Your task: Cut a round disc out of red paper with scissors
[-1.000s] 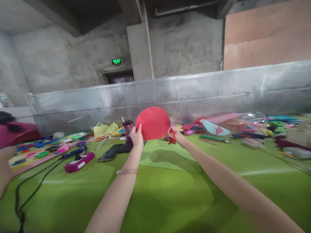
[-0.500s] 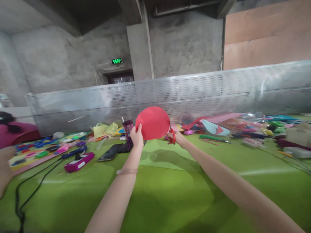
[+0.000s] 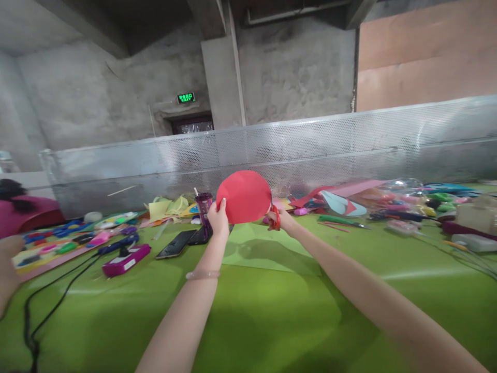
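Note:
A round piece of red paper (image 3: 245, 197) is held up above the table, its left edge pinched in my left hand (image 3: 219, 217), thumb on the near face. My right hand (image 3: 280, 220) grips red-handled scissors (image 3: 276, 217), fingers in the loops. Their blades point up along the paper's right edge; whether they are parted is too small to tell. Below both hands lies a light green sheet (image 3: 267, 248), partly in shadow.
Two dark phones (image 3: 176, 244) and a purple cup with a straw (image 3: 204, 207) stand left of my hands. Further left is a purple power strip (image 3: 126, 260) with black cables. Green-handled scissors (image 3: 341, 221) and paper scraps (image 3: 344, 203) lie right. Another person's arm (image 3: 10, 269) shows far left.
Hardly anything differs. The red paper's right edge and the scissors have shifted very slightly against each other, and the view has drifted a few pixels.

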The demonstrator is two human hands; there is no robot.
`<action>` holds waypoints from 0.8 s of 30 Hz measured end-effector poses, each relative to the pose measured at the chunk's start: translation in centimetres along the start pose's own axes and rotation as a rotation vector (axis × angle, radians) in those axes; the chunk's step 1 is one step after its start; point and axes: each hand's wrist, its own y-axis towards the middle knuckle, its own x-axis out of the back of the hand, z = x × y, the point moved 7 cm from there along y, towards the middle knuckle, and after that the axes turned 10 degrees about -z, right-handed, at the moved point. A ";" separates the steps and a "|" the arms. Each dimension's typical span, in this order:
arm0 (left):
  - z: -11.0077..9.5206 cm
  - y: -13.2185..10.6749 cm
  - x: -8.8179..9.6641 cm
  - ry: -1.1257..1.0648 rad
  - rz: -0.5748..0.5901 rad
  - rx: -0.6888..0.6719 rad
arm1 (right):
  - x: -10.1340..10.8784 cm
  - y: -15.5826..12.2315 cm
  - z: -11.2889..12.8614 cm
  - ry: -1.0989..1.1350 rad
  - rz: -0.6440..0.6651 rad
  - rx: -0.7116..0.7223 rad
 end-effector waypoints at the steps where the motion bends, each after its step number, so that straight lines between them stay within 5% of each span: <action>1: -0.1 0.0 0.0 0.007 -0.001 -0.008 | 0.0 0.1 -0.1 0.006 -0.005 -0.011; 24: 0.0 0.2 0.1 0.028 -0.016 -0.058 | 0.0 -0.2 0.0 -0.042 -0.041 -0.080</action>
